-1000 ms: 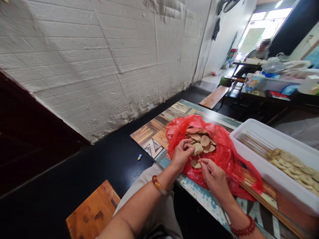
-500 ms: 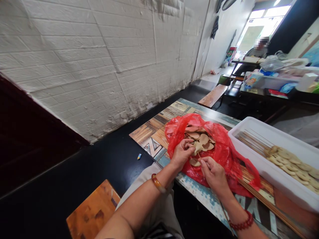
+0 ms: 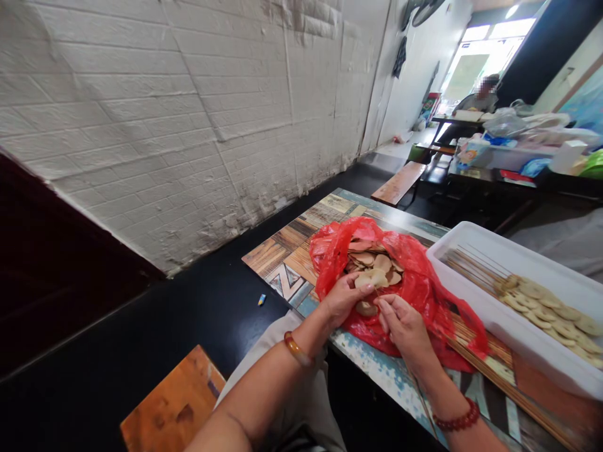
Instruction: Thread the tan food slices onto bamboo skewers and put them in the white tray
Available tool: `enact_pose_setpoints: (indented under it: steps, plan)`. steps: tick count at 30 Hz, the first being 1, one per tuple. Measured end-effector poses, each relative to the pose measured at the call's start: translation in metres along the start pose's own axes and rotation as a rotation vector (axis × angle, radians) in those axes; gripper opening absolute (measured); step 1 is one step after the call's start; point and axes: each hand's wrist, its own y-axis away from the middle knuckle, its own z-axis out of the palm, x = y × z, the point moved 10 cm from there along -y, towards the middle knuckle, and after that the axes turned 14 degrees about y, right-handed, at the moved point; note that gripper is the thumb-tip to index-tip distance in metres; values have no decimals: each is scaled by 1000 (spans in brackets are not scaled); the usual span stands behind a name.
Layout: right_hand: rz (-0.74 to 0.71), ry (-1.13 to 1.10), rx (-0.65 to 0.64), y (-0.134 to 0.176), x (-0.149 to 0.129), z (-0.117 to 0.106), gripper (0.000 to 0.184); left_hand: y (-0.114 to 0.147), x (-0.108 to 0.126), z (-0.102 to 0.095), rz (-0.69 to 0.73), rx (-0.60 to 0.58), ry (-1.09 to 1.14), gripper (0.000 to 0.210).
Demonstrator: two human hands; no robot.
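Observation:
My left hand [image 3: 342,300] is closed on a thin pale slice [image 3: 371,278], pinched at its edge above the red plastic bag [image 3: 424,295]. The fingers of my right hand [image 3: 400,319] pinch a thin wooden skewer [image 3: 376,291], whose upper end meets the slice; whether it pierces it I cannot tell. Inside the open bag lies a heap of flat, roundish beige slices [image 3: 382,262]. Another slice [image 3: 366,308] lies apart, just below my fingers. The skewer's lower part runs under my right wrist.
At right, a white plastic tray [image 3: 475,235] holds skewered slices [image 3: 546,307] with their sticks pointing left. Loose skewers [image 3: 504,383] lie along the patterned table [image 3: 277,242]. A wooden stool [image 3: 174,402] stands at lower left. Further back are a bench [image 3: 399,182] and a seated person [image 3: 478,100].
The slice in my left hand has turned and now shows a broader, flatter face. My right hand stays close beside it with the skewer. The view has shifted slightly.

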Motion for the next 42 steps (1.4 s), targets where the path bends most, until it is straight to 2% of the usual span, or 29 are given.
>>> enact_pose_setpoints:
  steps: [3, 6, 10, 14, 18, 23, 32, 42]
  plan:
    - [-10, 5, -19, 0, -1, 3, 38, 1, -3, 1, -18, -18, -17, 39]
    - [-36, 70, -22, 1, -3, 3, 37, 0, 2, -3, 33, 26, 39, 32]
    - [-109, 168, 39, 1, -10, -3, 35, 0, 10, -9, 82, 119, 130, 34]
    - [-178, 243, 85, 2, -18, -7, 33, -1, 11, -10, 82, 132, 139, 36]
    - [-199, 321, 66, 3, -21, -3, 30, -2, 14, -12, 112, 153, 98, 31]
    - [-245, 404, 95, 4, -27, -4, 26, -2, 15, -11, 127, 157, 89, 31]
    - [-300, 432, 129, 6, -29, -6, 25, -3, 9, -7, 53, 104, 29, 32]
    - [-273, 427, 143, 4, -28, -9, 24, -1, -2, -4, 23, 79, -69, 32]
